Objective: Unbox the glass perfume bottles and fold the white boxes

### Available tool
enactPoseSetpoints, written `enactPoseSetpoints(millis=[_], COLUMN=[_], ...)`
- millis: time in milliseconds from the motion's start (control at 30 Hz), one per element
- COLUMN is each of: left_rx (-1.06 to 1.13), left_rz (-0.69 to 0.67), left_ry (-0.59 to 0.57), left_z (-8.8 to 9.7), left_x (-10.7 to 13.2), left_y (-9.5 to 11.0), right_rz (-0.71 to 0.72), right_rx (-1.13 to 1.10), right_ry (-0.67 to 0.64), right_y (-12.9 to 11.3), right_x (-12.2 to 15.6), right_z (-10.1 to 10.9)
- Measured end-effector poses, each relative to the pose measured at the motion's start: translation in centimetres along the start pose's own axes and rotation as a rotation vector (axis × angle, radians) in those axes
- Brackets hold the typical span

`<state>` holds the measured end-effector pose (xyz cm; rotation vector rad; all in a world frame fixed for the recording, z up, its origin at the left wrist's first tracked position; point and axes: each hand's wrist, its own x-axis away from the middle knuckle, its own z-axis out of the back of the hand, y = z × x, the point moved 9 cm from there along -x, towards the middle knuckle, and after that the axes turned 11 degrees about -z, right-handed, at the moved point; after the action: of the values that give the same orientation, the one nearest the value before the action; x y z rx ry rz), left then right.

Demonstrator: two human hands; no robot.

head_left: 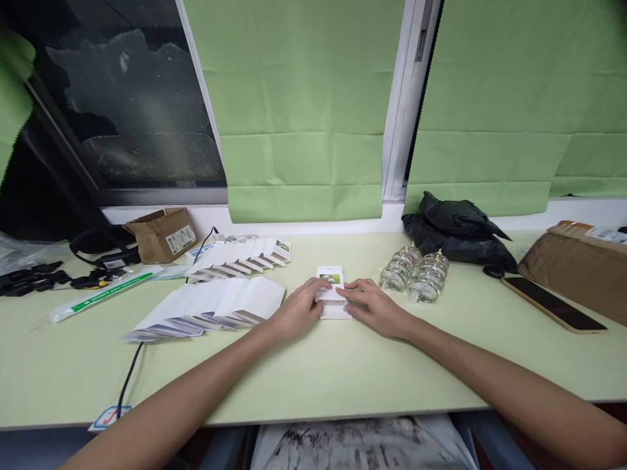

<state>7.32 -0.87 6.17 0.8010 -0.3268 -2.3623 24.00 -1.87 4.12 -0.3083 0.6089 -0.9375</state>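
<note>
A small white carton (pixel 330 271) with a green picture on its front lies on the table before me. Its near end has a white flap folded out toward me. My left hand (pixel 301 307) grips the carton's left side, fingers curled and thumb on the upper face. From the right, my right hand (pixel 375 307) holds the opposite edge, its fingertips pressed on the carton. What is inside the carton cannot be seen. Left of my hands, a row of flat white cartons (pixel 210 303) overlaps like fallen dominoes. Behind them leans a second row of white cartons (pixel 242 254).
Clear round glass-like pieces with gold tips (pixel 427 277) stand in two rows on the right. Beyond are a black plastic bag (pixel 455 232), a phone (pixel 553 303) and a cardboard box (pixel 578 267). A small open brown box (pixel 161 235) and a black cable (pixel 130 378) are left.
</note>
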Motion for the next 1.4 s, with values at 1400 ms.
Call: enactPoseSetpoints(millis=[1400], left_rx=[0.063], left_rz=[-0.116], left_ry=[-0.044], left_z=[0.0], left_x=[-0.2], left_y=[1.3], right_rz=[0.125], right_rx=[0.012], right_ry=[0.093], right_y=[-2.5], right_x=[0.9], right_z=[2.2])
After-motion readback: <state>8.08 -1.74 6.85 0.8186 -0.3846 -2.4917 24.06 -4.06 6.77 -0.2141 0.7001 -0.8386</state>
